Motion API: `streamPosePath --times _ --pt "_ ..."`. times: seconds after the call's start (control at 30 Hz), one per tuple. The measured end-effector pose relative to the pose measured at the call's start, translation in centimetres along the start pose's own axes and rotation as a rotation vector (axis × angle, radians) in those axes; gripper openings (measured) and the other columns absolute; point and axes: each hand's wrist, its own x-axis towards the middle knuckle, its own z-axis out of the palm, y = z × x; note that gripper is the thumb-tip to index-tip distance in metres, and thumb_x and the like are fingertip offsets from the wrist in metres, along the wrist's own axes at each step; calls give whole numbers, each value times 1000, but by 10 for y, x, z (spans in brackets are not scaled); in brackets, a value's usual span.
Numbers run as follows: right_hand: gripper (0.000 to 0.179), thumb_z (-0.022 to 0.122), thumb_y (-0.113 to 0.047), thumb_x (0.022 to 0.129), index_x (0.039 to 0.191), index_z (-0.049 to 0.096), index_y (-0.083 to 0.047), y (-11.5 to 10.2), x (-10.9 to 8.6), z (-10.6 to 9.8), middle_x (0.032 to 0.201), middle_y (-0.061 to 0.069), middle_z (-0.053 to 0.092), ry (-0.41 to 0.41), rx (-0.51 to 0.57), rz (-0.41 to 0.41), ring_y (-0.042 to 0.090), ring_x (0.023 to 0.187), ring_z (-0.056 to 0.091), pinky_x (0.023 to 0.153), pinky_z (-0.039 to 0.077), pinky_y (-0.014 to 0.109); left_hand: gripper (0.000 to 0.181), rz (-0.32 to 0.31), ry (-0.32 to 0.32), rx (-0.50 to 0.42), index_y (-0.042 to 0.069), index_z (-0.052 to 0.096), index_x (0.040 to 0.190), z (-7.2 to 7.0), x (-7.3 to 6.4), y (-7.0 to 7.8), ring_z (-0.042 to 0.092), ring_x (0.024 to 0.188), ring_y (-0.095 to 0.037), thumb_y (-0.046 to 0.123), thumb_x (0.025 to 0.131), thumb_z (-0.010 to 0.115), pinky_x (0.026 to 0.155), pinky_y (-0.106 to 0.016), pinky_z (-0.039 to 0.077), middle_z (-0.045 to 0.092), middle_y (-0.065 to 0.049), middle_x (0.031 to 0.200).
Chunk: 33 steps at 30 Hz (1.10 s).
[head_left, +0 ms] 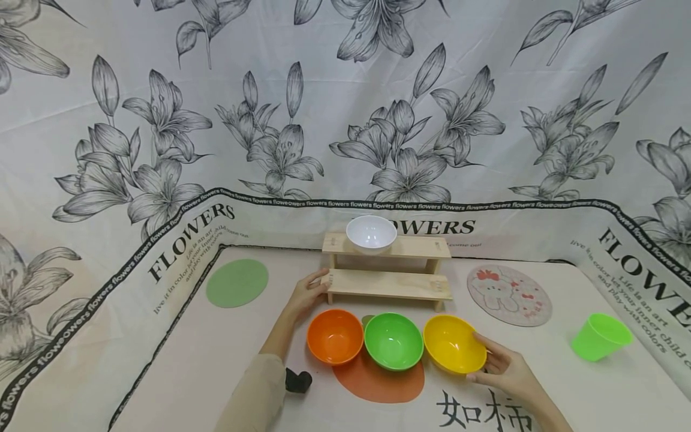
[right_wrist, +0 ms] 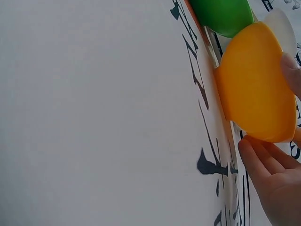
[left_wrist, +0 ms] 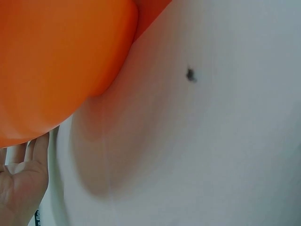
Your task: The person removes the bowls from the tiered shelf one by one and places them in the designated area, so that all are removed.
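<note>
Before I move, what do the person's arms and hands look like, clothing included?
The left hand and right hand are bare: no glove shows on either. A plain beige sleeve covers part of the left arm, stopping short of the wrist. The visible right forearm has no sleeve. A black shape shows beside the sleeve; I can't tell whether it's attached.

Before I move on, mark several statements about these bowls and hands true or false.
1. The right hand holds the round yellow bowl. True.
2. The round green bowl sits between the yellow bowl and round orange bowl. True.
3. The left hand grips the orange bowl. False: it is at the left end of the two-tier wooden stand.
4. The round white bowl is on the stand's lower shelf. False: it stands on the upper shelf.
</note>
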Motion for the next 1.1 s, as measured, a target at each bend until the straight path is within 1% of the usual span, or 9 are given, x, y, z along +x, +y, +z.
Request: streamPosePath --times 0.07,0.17,0.27,0.4,0.5,0.67,0.8,0.93,1.1 --pt "80 76 -15 79 142 30 8 -1 0 -1 146 29 29 -10 -13 -20 39 130 38 95 46 21 50 0 1 1 -5 36 141 0 0 0 40 127 -42 -1 94 52 103 -45 41 33 -31 143" --pt "78 76 -15 79 140 34 7 -1 1 -3 144 30 32 -15 -44 -87 7 124 47 94 44 14 49 2 0 6 -5 36 141 0 -1 1 41 127 -42 -1 94 52 102 -45 41 34 -31 142" --pt "77 77 -16 77 140 37 4 -3 4 -6 143 29 36 2 -86 -147 -18 111 38 91 43 10 49 6 1 9 -5 36 141 -1 0 0 42 126 -42 -1 94 52 102 -45 42 35 -32 141" --pt "76 76 -16 79 140 36 6 -12 9 -10 140 30 39 28 -154 -216 13 119 52 94 50 30 50 -1 0 6 -5 36 141 -2 3 -4 41 126 -42 -1 94 52 102 -45 42 34 -33 141" --pt "76 75 -16 80 140 34 8 -22 15 -13 140 30 39 40 -186 -235 43 123 44 98 46 34 51 -4 11 1 -4 36 141 -6 8 -11 41 127 -42 0 94 53 101 -44 42 34 -32 141" --pt "78 74 -20 82 142 32 6 -39 32 -15 142 30 37 64 -177 -250 45 128 37 102 38 24 50 15 46 0 -2 39 140 -9 14 -20 43 126 -41 2 94 55 100 -43 44 37 -31 140" --pt "76 73 -16 83 143 31 3 -46 54 -13 141 27 39 87 -119 -349 40 129 39 103 38 29 48 22 61 4 -1 42 139 -9 14 -21 45 124 -40 2 93 56 99 -42 46 40 -30 139" --pt "74 70 -12 85 145 29 2 -61 73 -10 141 28 40 73 -48 -405 40 128 40 101 40 17 47 32 57 16 -1 43 138 -7 12 -20 46 123 -40 2 93 56 98 -42 46 41 -29 138" --pt "77 70 -11 85 145 25 4 -89 92 -2 141 29 39 35 30 -384 43 129 38 105 38 27 47 31 61 15 -1 44 138 -5 12 -19 47 123 -39 1 92 56 97 -41 47 42 -29 138"
